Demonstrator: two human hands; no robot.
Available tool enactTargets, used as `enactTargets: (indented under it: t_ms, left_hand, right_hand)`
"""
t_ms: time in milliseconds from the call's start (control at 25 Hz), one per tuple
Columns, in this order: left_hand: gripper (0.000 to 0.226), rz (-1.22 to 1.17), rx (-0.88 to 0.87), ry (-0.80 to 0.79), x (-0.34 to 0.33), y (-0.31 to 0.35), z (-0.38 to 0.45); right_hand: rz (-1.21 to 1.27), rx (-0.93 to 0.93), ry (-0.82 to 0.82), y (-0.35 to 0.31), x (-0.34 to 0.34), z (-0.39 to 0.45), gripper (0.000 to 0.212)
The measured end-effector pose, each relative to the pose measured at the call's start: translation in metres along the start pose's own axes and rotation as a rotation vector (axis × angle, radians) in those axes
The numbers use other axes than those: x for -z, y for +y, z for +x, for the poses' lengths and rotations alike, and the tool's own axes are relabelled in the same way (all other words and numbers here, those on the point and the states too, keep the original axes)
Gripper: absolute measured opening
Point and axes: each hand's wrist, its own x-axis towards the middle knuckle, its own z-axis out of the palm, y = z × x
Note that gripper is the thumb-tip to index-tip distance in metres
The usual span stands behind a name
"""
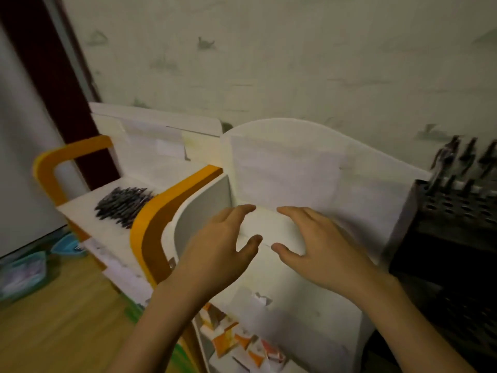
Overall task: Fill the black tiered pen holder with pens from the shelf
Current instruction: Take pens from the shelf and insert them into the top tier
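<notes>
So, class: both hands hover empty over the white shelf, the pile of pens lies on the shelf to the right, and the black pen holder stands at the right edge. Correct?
Not quite. The head view shows the pile of pens on the shelf to the left, not right. Left hand and right hand are empty, and the black pen holder stands at the right edge.

The black tiered pen holder [454, 224] at three o'clock is cut off by the right edge, its pens smeared by blur. The pile of dark pens [122, 207] on the shelf [80, 208] at nine o'clock is too blurred to count. Both forearms leave the frame at six o'clock.
</notes>
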Motion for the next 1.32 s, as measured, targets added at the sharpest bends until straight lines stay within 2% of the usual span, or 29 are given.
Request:
enactTargets:
  t_ms: [200, 480, 800, 1000, 1320]
  left_hand:
    - [0.058, 0.129, 0.088, 0.051, 0.038, -0.063, -0.035]
    - [0.060, 0.264, 0.159, 0.118, 0.106, -0.181, -0.082]
    - [0.063, 0.333, 0.215, 0.119, 0.172, -0.337, -0.108]
    - [0.063, 0.302, 0.204, 0.089, 0.182, -0.400, -0.098]
    - [0.061, 0.259, 0.171, 0.032, 0.171, -0.481, -0.035]
  right_hand:
    - [-0.014, 0.133, -0.018, -0.058, -0.045, 0.034, 0.062]
    - [0.001, 0.283, -0.016, -0.183, -0.113, 0.089, 0.058]
    - [-0.018, 0.317, -0.037, -0.312, -0.209, 0.164, 0.060]
    - [-0.043, 0.269, -0.072, -0.336, -0.248, 0.195, 0.058]
    - [-0.060, 0.135, -0.050, -0.331, -0.316, 0.266, 0.056]
